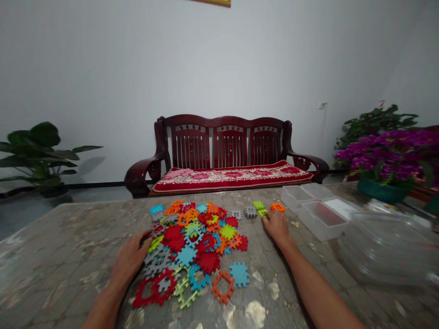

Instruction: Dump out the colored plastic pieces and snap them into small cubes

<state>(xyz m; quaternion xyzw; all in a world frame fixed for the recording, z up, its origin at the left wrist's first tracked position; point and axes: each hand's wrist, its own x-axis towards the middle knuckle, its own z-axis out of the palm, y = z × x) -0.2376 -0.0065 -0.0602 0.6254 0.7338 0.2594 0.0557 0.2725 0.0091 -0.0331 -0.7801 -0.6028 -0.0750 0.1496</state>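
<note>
A heap of flat, notched plastic tiles point(195, 244) in red, blue, orange, green and grey lies on the marbled table point(61, 256). My left hand point(129, 259) rests against the heap's left edge, fingers curled toward the grey and yellow-green tiles; what they grip, if anything, is hidden. My right hand point(276, 224) lies on the table to the right of the heap, fingertips touching a green tile point(259, 208), with an orange tile point(277, 207) just beyond it and a grey tile point(250, 212) to the left.
Clear plastic boxes point(317, 211) and a large clear lid or tub point(384, 246) stand at the table's right. A purple flowering plant point(387, 160) sits at the far right. Behind the table are a wooden bench with red cushion point(226, 157) and a leafy potted plant point(37, 157).
</note>
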